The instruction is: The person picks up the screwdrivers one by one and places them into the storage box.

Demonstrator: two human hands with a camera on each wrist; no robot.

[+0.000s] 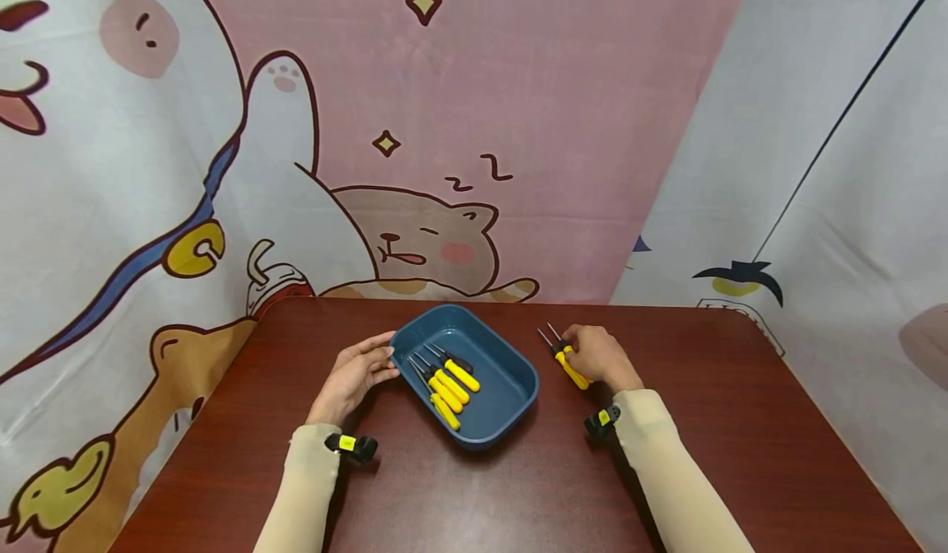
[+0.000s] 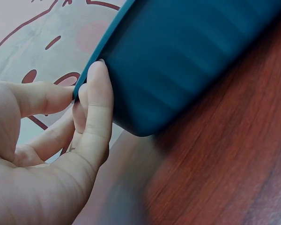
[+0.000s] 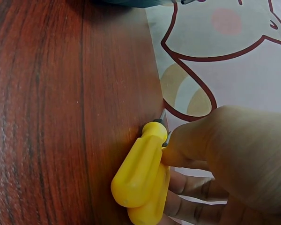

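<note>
Wooden table (image 1: pixel 518 495); left hand (image 1: pixel 355 376) steadies tray (image 1: pixel 511 388); right hand (image 1: pixel 600 355) grips screwdrivers (image 1: pixel 566 365).

A staged recording corner: cartoon backdrop cloths (image 1: pixel 459 125) enclosing a wooden table (image 1: pixel 518 487).

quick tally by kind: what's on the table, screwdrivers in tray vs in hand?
Yellow-handled screwdrivers in the blue plastic tray: 4
Yellow-handled screwdrivers held by the right hand: 2
Blue plastic tray, touched by the left hand: 1
Total: 7
</note>
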